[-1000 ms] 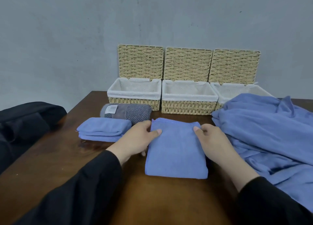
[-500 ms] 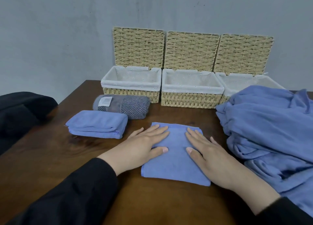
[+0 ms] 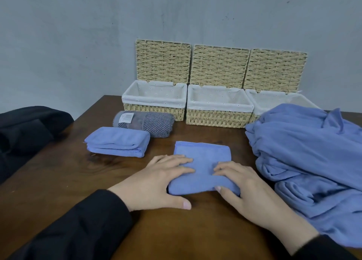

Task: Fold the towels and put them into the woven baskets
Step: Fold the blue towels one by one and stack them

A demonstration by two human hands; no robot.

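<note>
Both hands had slid nearer me along the small folded blue towel [image 3: 202, 162] on the brown wooden counter [image 3: 64, 173]; I saw left hand [image 3: 159, 183] and right hand [image 3: 246, 189] spread flat, pressing its near edge.

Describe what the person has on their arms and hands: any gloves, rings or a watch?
Both arms wear long black sleeves of a plain, slightly creased fabric, ending at the wrists. The left hand and right hand are bare: no gloves, rings or watch show. The fingernails look short and unpainted. No markings or logos are visible on the sleeves.
</note>
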